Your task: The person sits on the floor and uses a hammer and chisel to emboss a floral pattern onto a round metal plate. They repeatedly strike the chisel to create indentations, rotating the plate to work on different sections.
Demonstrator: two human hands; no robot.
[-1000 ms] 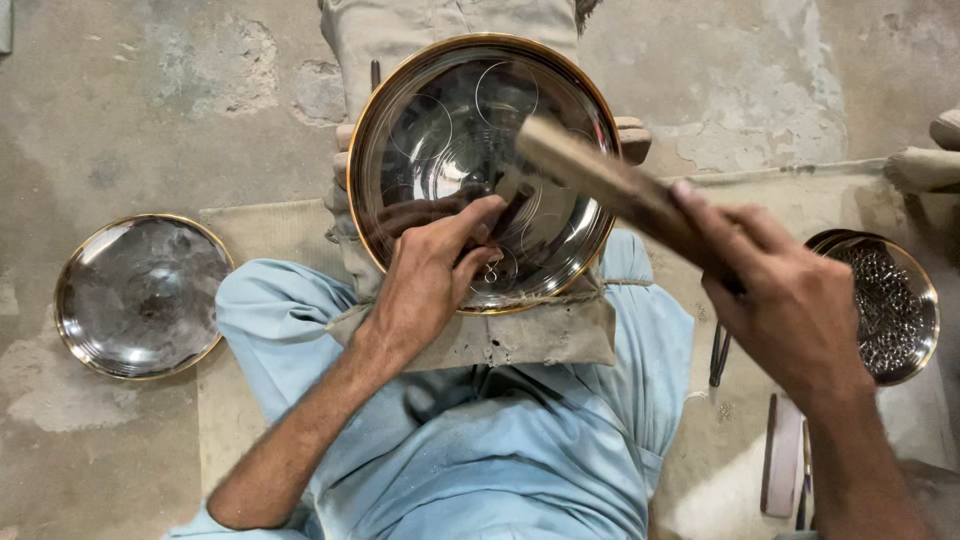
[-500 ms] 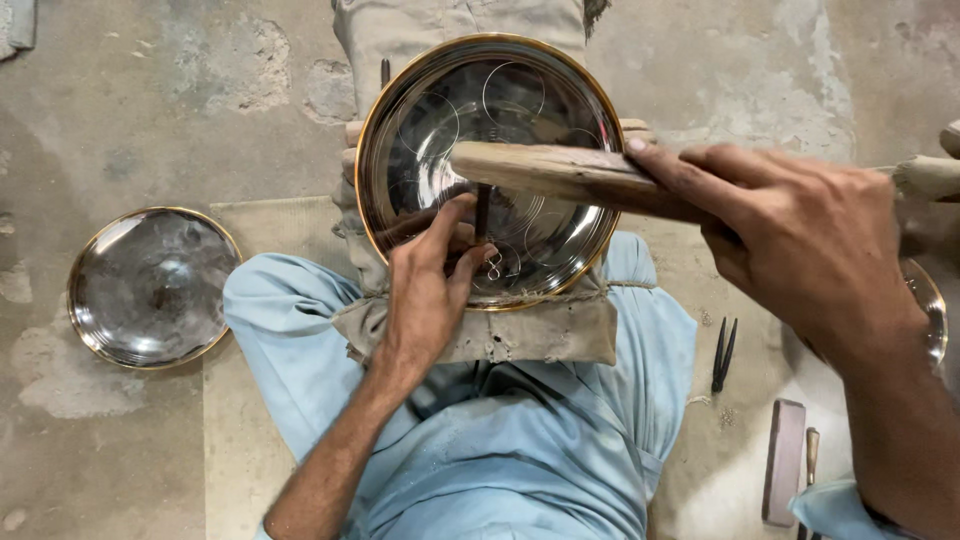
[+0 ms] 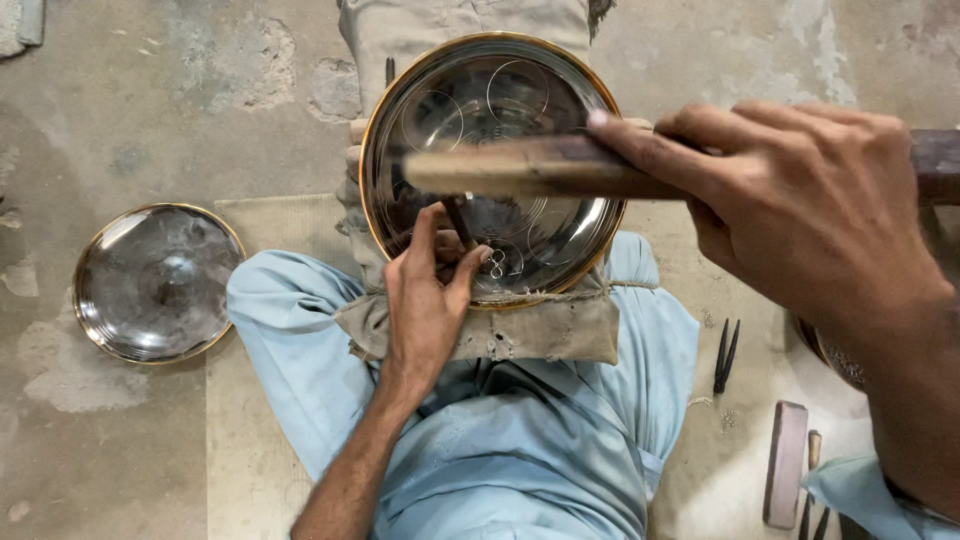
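The person is sitting on the concrete floor [image 3: 200, 110] with a round, shiny steel plate with a brass-coloured rim [image 3: 520, 70] propped against a beige cloth-wrapped pad [image 3: 540, 330] over the light blue trousered lap [image 3: 540, 440]. The left hand [image 3: 430, 300] is resting on the plate's lower face, its fingers [image 3: 468, 268] pinching narrowly around a thin dark metal punch [image 3: 458, 218] standing on the engraved circles. The right hand [image 3: 800, 220] is hanging above, fingers wrapped fully around a worn wooden mallet handle [image 3: 500, 168] (blurred, so the head cannot be judged).

Handling assessment: the plate is looking stiff but thin, slick on its polished face and easily dented; the rim would be the sound place to hold it. The punch appears small and slippery, best gripped low on the shank.

A second round steel plate [image 3: 155, 285] is lying on the floor well apart, to the left. Dark pointed tools [image 3: 726, 355] and a flat brownish block [image 3: 786, 462] are lying on the mat [image 3: 245, 420].
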